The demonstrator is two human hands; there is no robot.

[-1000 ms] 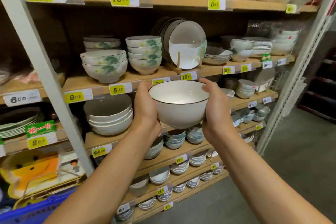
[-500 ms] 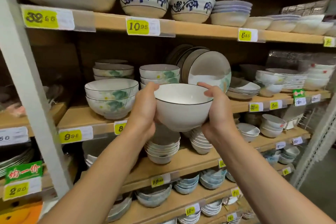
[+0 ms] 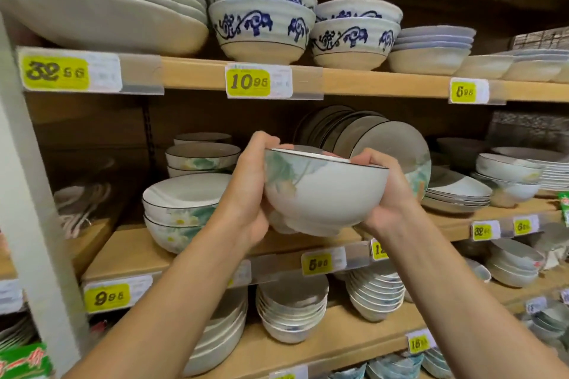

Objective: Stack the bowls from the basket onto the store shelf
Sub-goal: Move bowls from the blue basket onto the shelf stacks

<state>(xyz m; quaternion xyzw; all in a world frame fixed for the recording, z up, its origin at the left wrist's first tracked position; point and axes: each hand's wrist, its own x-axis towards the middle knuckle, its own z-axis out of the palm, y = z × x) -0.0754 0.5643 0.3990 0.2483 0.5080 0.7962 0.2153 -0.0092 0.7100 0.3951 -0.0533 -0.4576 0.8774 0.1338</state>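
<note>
Head view, store aisle. A person held one bowl (image 3: 323, 194) with both hands in front of the middle shelf (image 3: 138, 252), its foot close above the shelf's front edge; contact with the board could not be made out. The bowl was white with a dark rim line and a green leaf pattern on its left side, and its outer wall faced the camera.

Left hand (image 3: 246, 191): grip closed on the bowl's left side, palm against the wall, fingers curled over the rim. Right hand (image 3: 388, 194): grip closed on the right side, palm cupped under the wall, fingertips hooked over the rim.

Just left of the held bowl, a stack of two floral bowls (image 3: 181, 209) stood on the same shelf, with a smaller stack (image 3: 201, 157) behind it. Behind the hands, dark-rimmed plates (image 3: 391, 138) stood on edge.

On the shelf above were blue-patterned bowls (image 3: 261, 31), stacked in pairs, and large white dishes (image 3: 107, 9) to their left. A yellow price tag (image 3: 248, 82) below them read 10.98. More bowl stacks (image 3: 292, 308) sat on the shelf below.
</note>
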